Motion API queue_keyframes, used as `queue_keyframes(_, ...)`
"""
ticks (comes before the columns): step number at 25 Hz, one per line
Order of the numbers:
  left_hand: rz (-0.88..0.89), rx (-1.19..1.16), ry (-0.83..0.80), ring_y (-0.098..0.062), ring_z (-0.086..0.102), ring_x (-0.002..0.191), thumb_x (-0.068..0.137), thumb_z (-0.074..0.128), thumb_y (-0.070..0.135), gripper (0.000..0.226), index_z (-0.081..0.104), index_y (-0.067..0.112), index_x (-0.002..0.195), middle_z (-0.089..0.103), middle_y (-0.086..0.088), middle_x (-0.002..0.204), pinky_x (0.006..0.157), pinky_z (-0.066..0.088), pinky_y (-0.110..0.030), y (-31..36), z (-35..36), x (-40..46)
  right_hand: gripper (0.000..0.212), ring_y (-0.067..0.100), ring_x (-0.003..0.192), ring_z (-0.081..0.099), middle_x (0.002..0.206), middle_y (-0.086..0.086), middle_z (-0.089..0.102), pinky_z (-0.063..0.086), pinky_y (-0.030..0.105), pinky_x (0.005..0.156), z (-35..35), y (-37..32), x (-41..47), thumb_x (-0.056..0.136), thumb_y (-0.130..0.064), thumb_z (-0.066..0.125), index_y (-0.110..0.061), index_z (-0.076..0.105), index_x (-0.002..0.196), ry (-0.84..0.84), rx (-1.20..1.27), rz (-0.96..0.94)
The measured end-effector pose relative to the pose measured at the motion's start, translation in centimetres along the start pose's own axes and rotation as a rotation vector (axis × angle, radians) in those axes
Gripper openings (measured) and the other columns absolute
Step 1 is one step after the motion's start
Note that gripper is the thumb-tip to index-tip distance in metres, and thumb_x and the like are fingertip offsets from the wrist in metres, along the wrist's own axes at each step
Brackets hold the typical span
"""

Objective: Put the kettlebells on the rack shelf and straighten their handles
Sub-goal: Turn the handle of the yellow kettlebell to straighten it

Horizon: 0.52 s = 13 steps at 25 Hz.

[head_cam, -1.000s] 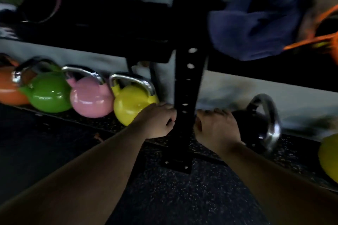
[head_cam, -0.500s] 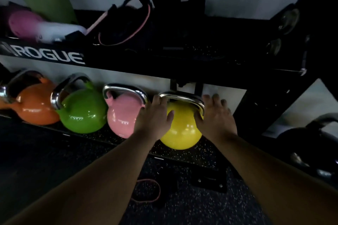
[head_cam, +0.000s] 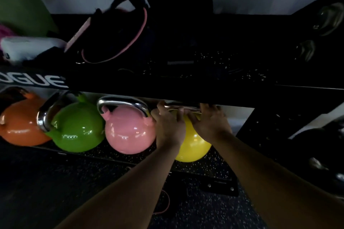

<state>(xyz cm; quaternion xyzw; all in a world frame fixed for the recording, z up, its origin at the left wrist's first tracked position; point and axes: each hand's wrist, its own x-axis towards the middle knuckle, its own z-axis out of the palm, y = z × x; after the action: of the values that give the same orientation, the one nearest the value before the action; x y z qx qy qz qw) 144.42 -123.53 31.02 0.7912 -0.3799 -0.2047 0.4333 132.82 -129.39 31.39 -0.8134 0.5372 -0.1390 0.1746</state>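
Several kettlebells sit in a row on the low rack shelf [head_cam: 204,169]: orange [head_cam: 20,128], green [head_cam: 78,132], pink [head_cam: 128,132] and yellow [head_cam: 193,147]. My left hand [head_cam: 169,124] and my right hand [head_cam: 208,122] both grip the yellow kettlebell's chrome handle [head_cam: 191,108], which lies just under the upper shelf edge. The pink bell's handle faces me squarely. The green bell's handle is turned to the left. The orange bell's handle is mostly hidden in shadow.
The black upper shelf [head_cam: 204,91] hangs low over the bells and holds a dark bag with pink straps [head_cam: 119,39] and a white roll [head_cam: 28,46]. A black rack upright [head_cam: 275,126] stands at the right, with a dark kettlebell [head_cam: 316,145] beyond it.
The view swung left from the rack upright to the coloured bells. Both hands went from the upright's base to the yellow bell, then closed over its handle.
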Motion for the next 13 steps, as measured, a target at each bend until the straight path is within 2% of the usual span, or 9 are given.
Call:
queue_keyframes(3,0.011,-0.087,0.007,-0.039,0.048,0.123,0.096,0.061,0.035,0.063,0.032,0.003,0.142,0.034,-0.019,0.138,0.095,0.041,-0.03,-0.2,0.5,0.1,0.071,0.042,0.123,0.046,0.142,0.019,0.046,0.048,0.047,0.091,0.0,0.0,-0.1,0.093,-0.062,0.044,-0.02,0.03,0.149,0.032,-0.012,0.024)
queue_keyframes(4,0.025,-0.102,-0.014,-0.033,0.044,0.124,0.096,0.062,0.034,0.062,0.033,0.003,0.143,0.034,-0.019,0.138,0.091,0.034,-0.021,-0.3,0.4,0.3,0.069,0.042,0.118,0.049,0.134,0.02,0.05,0.048,0.047,0.089,-0.1,-0.2,-0.4,0.093,-0.061,0.045,-0.017,0.035,0.145,0.042,-0.01,0.055)
queue_keyframes(6,0.086,-0.128,-0.092,-0.019,0.038,0.119,0.095,0.064,0.032,0.061,0.037,0.009,0.144,0.035,-0.016,0.14,0.085,0.022,-0.01,-0.8,-0.1,1.1,0.064,0.041,0.11,0.053,0.122,0.021,0.056,0.049,0.046,0.086,-0.2,-0.7,-1.7,0.093,-0.06,0.045,-0.013,0.042,0.137,0.092,-0.015,0.133)
queue_keyframes(9,0.116,-0.183,-0.222,-0.017,0.041,0.123,0.092,0.066,0.036,0.063,0.041,0.014,0.145,0.041,-0.013,0.14,0.091,0.026,-0.014,-1.7,-0.6,2.0,0.051,0.036,0.103,0.055,0.114,0.016,0.059,0.049,0.043,0.081,0.2,-0.2,-3.7,0.096,-0.054,0.043,-0.015,0.047,0.128,0.129,-0.008,0.138)
queue_keyframes(12,0.031,-0.225,-0.279,-0.015,0.037,0.134,0.094,0.06,0.048,0.077,0.027,0.011,0.153,0.028,-0.01,0.156,0.097,0.029,-0.02,-1.1,0.7,1.4,0.036,0.024,0.087,0.057,0.097,0.003,0.061,0.041,0.027,0.06,-0.5,0.5,-3.9,0.094,-0.053,0.051,-0.023,0.053,0.114,0.08,0.275,0.214)
queue_keyframes(13,0.02,-0.226,-0.273,-0.018,0.034,0.139,0.094,0.058,0.048,0.079,0.023,0.01,0.155,0.024,-0.011,0.159,0.101,0.028,-0.021,-0.8,1.1,1.5,0.033,0.021,0.082,0.057,0.092,0.0,0.061,0.037,0.026,0.056,-0.4,0.3,-3.7,0.093,-0.055,0.054,-0.025,0.054,0.108,0.097,0.35,0.267)
